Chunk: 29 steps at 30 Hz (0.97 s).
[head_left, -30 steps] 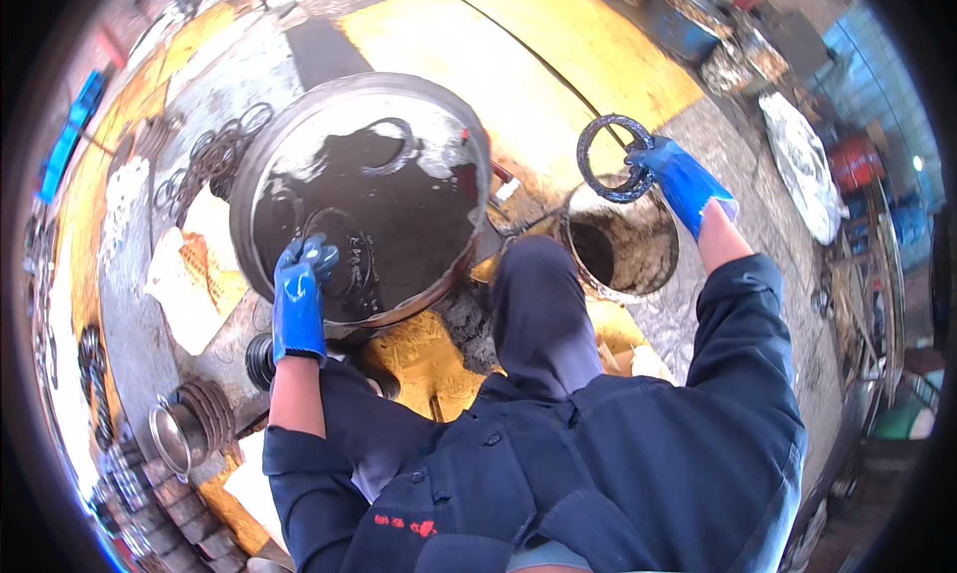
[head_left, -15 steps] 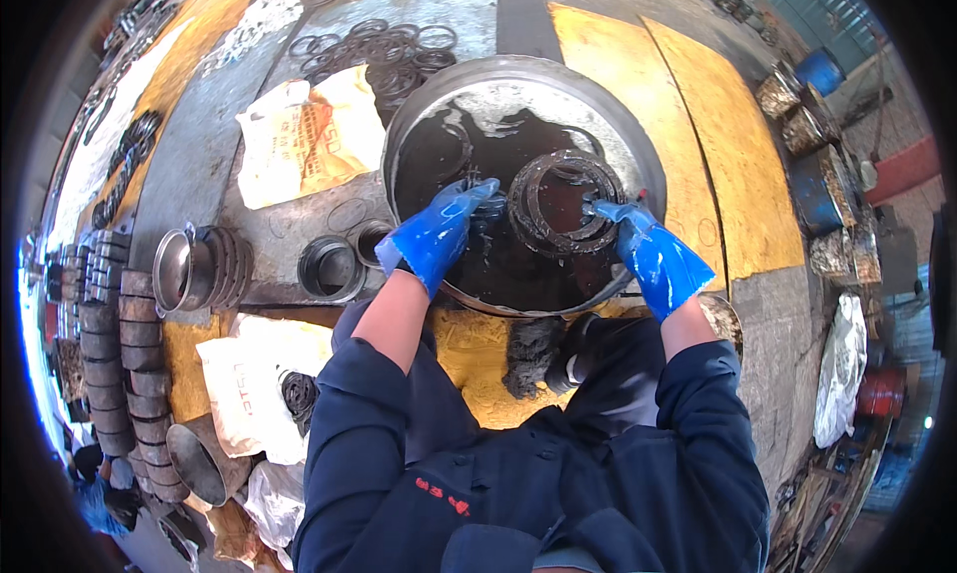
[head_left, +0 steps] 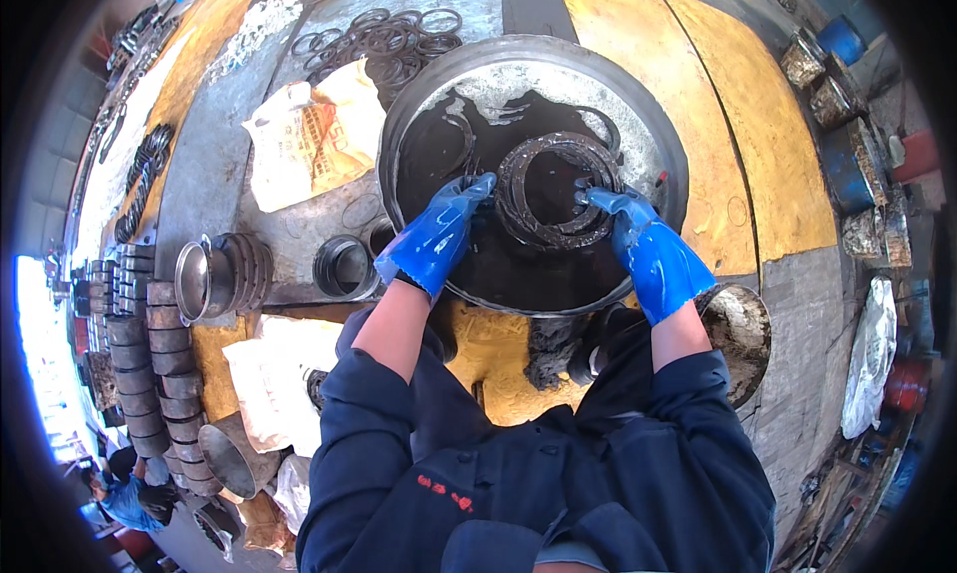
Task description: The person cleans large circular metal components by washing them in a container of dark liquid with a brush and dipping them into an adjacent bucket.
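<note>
Both my hands wear blue rubber gloves and hold a bundle of black, wet-looking rings (head_left: 533, 231) between them. The bundle is over dark liquid (head_left: 528, 274) in a wide round metal basin (head_left: 646, 109). On its left edge, the fingers of my left hand (head_left: 439, 232) are closed, the tips partly hidden. My right hand (head_left: 643, 249) grips the right side, fingers reaching into the opening. Behind the bundle, a loose black ring (head_left: 461, 139) lies partly in the liquid at the basin's left.
A pile of black rings (head_left: 384, 39) lies beyond the basin, near a printed paper sack (head_left: 314, 134). Metal cylinders (head_left: 344, 267) and a row of metal rings (head_left: 234, 274) stand left. At right are a dirty round container (head_left: 738, 339) and a blue drum (head_left: 842, 39). Another person (head_left: 135, 498) is far left.
The ring bundle has tilted and shifted slightly left, meeting my left hand's fingers. My right hand still grips its right side. The whole view has shifted a little.
</note>
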### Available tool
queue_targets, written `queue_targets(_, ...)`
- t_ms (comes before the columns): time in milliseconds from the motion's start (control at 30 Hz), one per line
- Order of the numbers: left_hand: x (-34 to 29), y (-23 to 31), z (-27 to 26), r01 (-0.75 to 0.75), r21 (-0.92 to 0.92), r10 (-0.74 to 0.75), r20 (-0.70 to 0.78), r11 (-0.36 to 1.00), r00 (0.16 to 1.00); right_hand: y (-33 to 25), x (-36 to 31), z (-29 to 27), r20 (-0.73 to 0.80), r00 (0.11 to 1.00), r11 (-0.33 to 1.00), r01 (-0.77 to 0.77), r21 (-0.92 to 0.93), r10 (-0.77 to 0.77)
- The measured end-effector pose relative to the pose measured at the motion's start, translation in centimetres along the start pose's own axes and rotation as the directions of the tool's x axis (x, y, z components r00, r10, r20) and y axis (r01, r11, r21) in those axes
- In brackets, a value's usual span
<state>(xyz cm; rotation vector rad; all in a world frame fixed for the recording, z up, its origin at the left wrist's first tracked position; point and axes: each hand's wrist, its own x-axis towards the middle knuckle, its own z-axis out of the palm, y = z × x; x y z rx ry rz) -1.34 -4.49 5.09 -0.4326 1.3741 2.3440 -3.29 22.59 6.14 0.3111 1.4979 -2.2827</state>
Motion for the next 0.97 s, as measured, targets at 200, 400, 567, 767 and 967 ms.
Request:
queue_targets(200, 0.5, -0.8, 0.0, -0.101, 0.236, 0.086, 0.075, 0.967, 0.993, 0.4, 0.1, 1.5, 0.016, 0.998, 0.998, -0.067, 0.009, 0.067)
queue_targets(400, -0.6, -0.1, 0.9, -0.195, 0.619, 0.222, 0.034, 0.760, 0.974, 2.0, 1.8, 0.8, 0.142, 0.987, 0.939, -0.120, 0.322, 0.077)
queue_targets(567, -0.3, 0.1, 0.7, -0.175, 0.827, 0.320, -0.006, 0.534, 0.947, 2.8, 3.1, 0.7, 0.014, 0.991, 0.964, -0.132, 0.229, 0.132)
queue_targets(767, -1.1, 1.0, 1.1, -0.139, 0.880, 0.362, -0.040, 0.454, 0.931, 3.4, 3.1, 0.6, 0.083, 0.994, 0.981, -0.084, 0.177, 0.070)
queue_targets(967, -1.2, 1.2, 1.3, -0.119, 0.876, 0.303, -0.033, 0.468, 0.952, 3.0, 3.9, 0.1, -0.019, 0.984, 0.977, -0.175, 0.123, 0.179)
